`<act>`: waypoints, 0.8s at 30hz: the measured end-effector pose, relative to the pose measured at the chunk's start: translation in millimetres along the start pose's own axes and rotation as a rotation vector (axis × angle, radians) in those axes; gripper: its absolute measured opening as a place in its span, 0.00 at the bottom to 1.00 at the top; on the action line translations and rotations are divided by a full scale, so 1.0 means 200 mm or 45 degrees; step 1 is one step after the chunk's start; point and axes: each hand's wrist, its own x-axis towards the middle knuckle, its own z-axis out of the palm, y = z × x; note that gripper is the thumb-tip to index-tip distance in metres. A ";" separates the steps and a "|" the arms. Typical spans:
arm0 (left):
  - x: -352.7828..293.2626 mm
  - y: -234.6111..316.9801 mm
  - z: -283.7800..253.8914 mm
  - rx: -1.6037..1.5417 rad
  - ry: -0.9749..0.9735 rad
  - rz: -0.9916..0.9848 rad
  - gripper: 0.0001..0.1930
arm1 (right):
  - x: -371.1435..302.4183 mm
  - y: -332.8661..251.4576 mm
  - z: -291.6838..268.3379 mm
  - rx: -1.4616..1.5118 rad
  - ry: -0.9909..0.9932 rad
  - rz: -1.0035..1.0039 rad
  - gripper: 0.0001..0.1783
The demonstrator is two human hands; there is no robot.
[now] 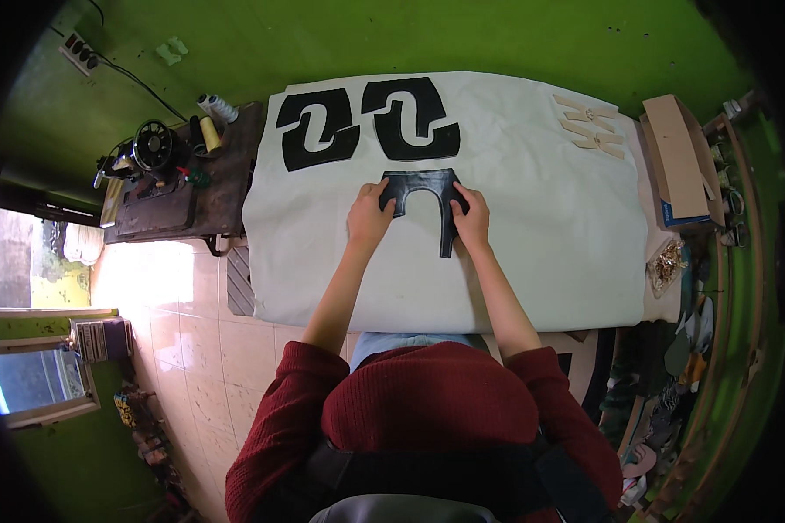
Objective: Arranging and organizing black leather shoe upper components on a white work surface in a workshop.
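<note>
Both my hands hold a dark, shiny arch-shaped panel [420, 180], leather-like, with a short leg on the left and a longer one on the right. My left hand [371, 215] pinches its left side between thumb and fingers. At its right shoulder my right hand [472, 218] grips the edge the same way. The panel is over a white sheet [549, 244] covering the table. Beyond it lie two groups of matte black curved pieces, a left pair [330, 103] and a right pair [415, 148], each interlocked around an S-shaped gap.
Tan strap-like pieces [595, 138] lie at the sheet's far right. An open cardboard box [672, 144] stands past them, with a clear bag of gold-coloured bits [666, 264] nearer. At left are a sewing machine [154, 146] and thread spools [211, 135] on a dark wooden stand [161, 218].
</note>
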 end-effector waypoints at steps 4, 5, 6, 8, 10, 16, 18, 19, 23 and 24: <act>0.01 -0.02 0.03 0.171 -0.053 0.057 0.21 | -0.02 -0.02 0.03 -0.095 -0.005 0.033 0.19; 0.00 -0.03 0.04 0.290 -0.011 0.101 0.20 | -0.03 -0.04 0.04 -0.163 -0.017 0.067 0.19; 0.00 -0.02 0.06 0.404 0.028 0.151 0.20 | -0.03 -0.05 0.04 -0.236 -0.023 0.104 0.19; -0.02 -0.02 0.08 0.424 0.041 0.169 0.20 | -0.03 -0.06 0.03 -0.276 -0.045 0.144 0.20; -0.02 -0.03 0.09 0.447 0.059 0.175 0.19 | -0.04 -0.11 0.02 -0.367 -0.098 0.180 0.20; 0.04 -0.07 0.14 0.584 0.110 0.433 0.26 | -0.02 -0.12 0.05 -0.793 -0.064 -0.221 0.26; 0.03 -0.06 0.18 0.773 0.094 0.501 0.29 | -0.02 -0.07 0.09 -0.750 -0.152 -0.225 0.29; 0.03 -0.07 0.19 0.772 0.090 0.507 0.29 | -0.02 -0.05 0.11 -0.703 -0.244 -0.233 0.32; 0.03 -0.15 0.19 0.616 0.056 0.513 0.27 | -0.04 -0.04 0.12 -0.760 -0.292 -0.262 0.33; 0.03 -0.14 0.20 0.618 0.028 0.491 0.27 | -0.05 -0.03 0.12 -0.767 -0.286 -0.254 0.33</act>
